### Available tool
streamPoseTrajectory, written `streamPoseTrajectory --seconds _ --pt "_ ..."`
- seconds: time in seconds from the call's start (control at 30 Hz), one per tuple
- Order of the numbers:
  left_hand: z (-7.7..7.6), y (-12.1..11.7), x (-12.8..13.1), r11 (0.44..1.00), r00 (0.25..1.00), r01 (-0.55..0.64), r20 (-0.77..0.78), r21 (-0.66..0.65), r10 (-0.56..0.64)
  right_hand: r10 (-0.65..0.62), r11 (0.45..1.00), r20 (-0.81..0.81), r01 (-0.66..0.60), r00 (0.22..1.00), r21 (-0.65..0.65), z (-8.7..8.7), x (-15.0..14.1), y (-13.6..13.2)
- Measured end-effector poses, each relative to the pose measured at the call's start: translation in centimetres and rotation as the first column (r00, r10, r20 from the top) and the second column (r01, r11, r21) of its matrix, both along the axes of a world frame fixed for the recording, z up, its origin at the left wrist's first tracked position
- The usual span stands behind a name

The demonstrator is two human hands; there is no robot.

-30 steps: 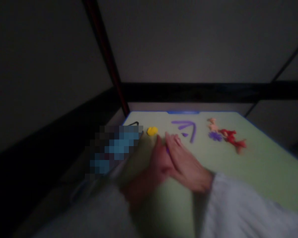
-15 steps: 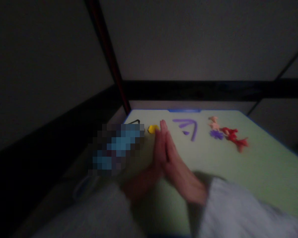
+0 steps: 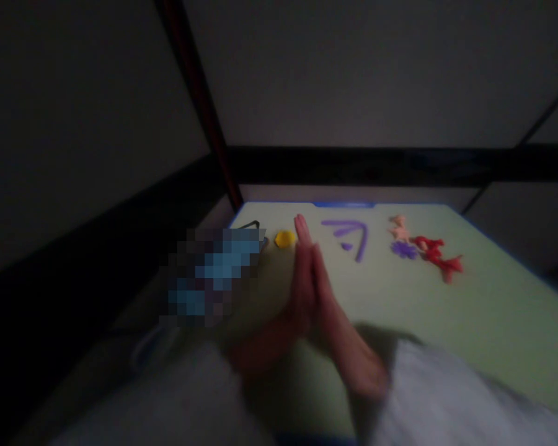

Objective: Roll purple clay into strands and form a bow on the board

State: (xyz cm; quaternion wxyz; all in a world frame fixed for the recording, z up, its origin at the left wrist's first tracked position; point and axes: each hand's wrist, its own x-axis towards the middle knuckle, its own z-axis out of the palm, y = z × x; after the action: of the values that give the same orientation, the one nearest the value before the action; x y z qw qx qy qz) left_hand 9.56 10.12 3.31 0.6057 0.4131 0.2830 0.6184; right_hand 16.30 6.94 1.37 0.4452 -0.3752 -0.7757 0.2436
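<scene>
Here, hands [image 3: 303, 286] [image 3: 329, 306] meet near an unreadable pixelated patch [image 3: 218, 266].

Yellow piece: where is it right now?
In the head view, the yellow piece lies on the tabletop, toward the far left corner, between the pixelated blue patch and the left hand.

Wearing long, loose, pale grey sleeves [image 3: 446, 396], ending in wide openings at the wrists [image 3: 372, 375]. Looking brighter and faintly creased on the right sleeve, fading into dim, blurred grey on the left sleeve [image 3: 177, 396].
</scene>
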Motion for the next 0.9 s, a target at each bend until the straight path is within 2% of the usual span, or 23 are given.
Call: streamPoseTrajectory --seconds 0.07,0.1,0.13,0.2,0.27,0.33,0.4,0.53,0.6,0.67,0.77,0.83,0.9 --pt "-0.5 -1.5 0.8 0.999 0.999 0.046 -0.018 0.012 -0.046 -0.100 0.991 -0.133 0.087 0.986 -0.100 0.2 0.8 1.0" --pt "-0.9 -2.4 1.3 0.993 0.993 0.114 -0.028 0.010 -0.113 -0.149 0.982 -0.178 0.125 0.973 -0.141 0.3 1.4 1.7" --pt "-1.3 -3.3 1.6 0.980 0.979 0.199 -0.046 0.027 -0.198 -0.229 0.963 -0.267 0.179 0.936 -0.199 0.4 2.0 2.5" --pt "-1.7 -4.4 2.1 0.958 0.958 0.284 -0.059 0.043 -0.282 -0.334 0.931 -0.418 0.226 0.845 -0.286 0.5 3.1 4.1" --pt "-1.8 -4.6 2.3 0.936 0.936 0.349 -0.069 0.039 -0.346 -0.401 0.910 -0.511 0.264 0.761 -0.320 0.3 3.8 5.3" --pt "-1.7 -4.1 2.2 0.938 0.935 0.346 -0.076 -0.001 -0.345 -0.441 0.895 -0.552 0.303 0.708 -0.327 0.0 4.2 5.9" --pt "-1.6 -3.2 2.2 0.961 0.957 0.272 -0.090 -0.055 -0.276 -0.468 0.881 -0.579 0.305 0.667 -0.361 -0.5 4.3 6.0" --pt "-1.9 -1.6 1.8 0.976 0.975 0.166 -0.125 -0.140 -0.184 -0.475 0.860 -0.654 0.153 0.588 -0.487 -0.5 4.5 5.6" --pt "-2.0 -1.0 1.1 0.972 0.972 0.170 -0.133 -0.164 -0.192 -0.376 0.889 -0.682 0.036 0.627 -0.457 0.0 5.0 5.4" --pt "-2.0 -0.3 0.1 0.962 0.962 0.212 -0.136 -0.173 -0.236 -0.185 0.937 -0.647 -0.067 0.739 -0.344 0.8 5.8 5.1" --pt "-1.3 0.4 -1.5 0.953 0.958 0.240 -0.113 -0.183 -0.263 0.059 0.979 -0.401 -0.130 0.914 -0.154 2.0 7.1 4.5" --pt "-0.7 0.7 -2.2 0.952 0.960 0.243 -0.092 -0.188 -0.264 0.120 0.991 -0.207 -0.131 0.971 -0.041 2.5 7.6 4.1" --pt "-0.4 0.7 -2.4 0.942 0.951 0.273 -0.094 -0.194 -0.295 0.117 0.991 -0.064 -0.113 0.991 0.071 2.7 7.5 3.6"
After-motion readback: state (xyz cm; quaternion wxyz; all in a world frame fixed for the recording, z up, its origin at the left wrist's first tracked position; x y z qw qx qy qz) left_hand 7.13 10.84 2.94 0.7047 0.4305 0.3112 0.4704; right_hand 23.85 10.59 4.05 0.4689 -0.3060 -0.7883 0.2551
